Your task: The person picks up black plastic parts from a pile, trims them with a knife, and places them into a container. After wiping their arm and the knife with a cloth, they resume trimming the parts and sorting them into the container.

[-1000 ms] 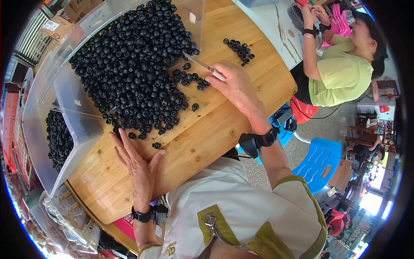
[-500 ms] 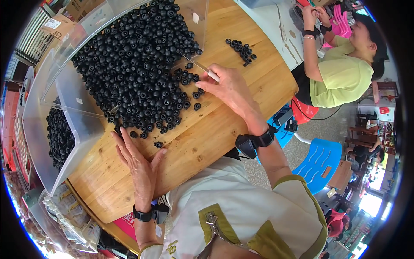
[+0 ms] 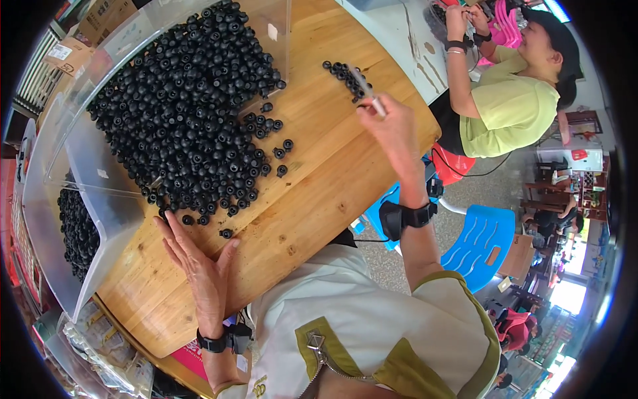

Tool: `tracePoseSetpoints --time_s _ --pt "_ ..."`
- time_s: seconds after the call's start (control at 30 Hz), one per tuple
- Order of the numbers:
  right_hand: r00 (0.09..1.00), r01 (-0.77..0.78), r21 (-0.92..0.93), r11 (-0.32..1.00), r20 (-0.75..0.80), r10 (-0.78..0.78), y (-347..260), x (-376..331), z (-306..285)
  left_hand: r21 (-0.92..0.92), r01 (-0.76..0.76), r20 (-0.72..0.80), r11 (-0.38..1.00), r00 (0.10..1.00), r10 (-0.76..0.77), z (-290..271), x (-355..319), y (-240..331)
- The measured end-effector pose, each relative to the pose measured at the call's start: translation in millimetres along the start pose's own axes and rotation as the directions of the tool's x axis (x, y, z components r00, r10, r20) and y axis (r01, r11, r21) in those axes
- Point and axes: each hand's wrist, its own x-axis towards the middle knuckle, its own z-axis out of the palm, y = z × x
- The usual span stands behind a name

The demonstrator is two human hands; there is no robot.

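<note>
A big heap of small round black plastic parts (image 3: 193,106), hollow at one end, spills out of a clear plastic bin (image 3: 282,43) onto the wooden table (image 3: 299,206). My left hand (image 3: 206,279) rests on the wood at the heap's near edge, fingers stretched out, with a single black part (image 3: 226,233) near its thumb. My right hand (image 3: 399,136) grips a thin pale-handled tool (image 3: 373,98), blurred by motion. Its tip is over a small separate group of black parts (image 3: 342,72) to the right of the heap. Whether a part is on the tip, I cannot tell.
Another clear bin (image 3: 123,216) holding black parts stands at the left. Across a white table (image 3: 405,40), a co-worker in a yellow-green shirt (image 3: 508,110) handles something. A blue plastic chair (image 3: 485,246) stands right of my arm; cardboard boxes (image 3: 70,53) are at the far left.
My right hand has moved with the tool from the heap's right edge over to the small group. My left hand stays in place by the heap. The whole view has shifted slightly.
</note>
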Motion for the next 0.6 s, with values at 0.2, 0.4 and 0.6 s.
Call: tracePoseSetpoints --time_s 0.2,0.4,0.6 --pt "0.994 -0.050 0.005 0.999 -0.102 0.051 33.2 17.4 -3.2 -0.062 0.032 -0.017 0.998 0.999 -0.034 -3.5 -1.1 2.3" --pt "0.991 -0.080 0.054 0.995 -0.107 0.086 13.5 10.4 -2.8 -0.026 0.026 -0.057 0.999 0.998 -0.027 -4.3 -4.7 -1.4" --pt "0.985 0.148 0.057 0.987 -0.096 -0.142 7.7 12.0 7.4 -0.027 -0.009 -0.086 1.000 0.996 0.006 -8.5 -2.5 8.1"
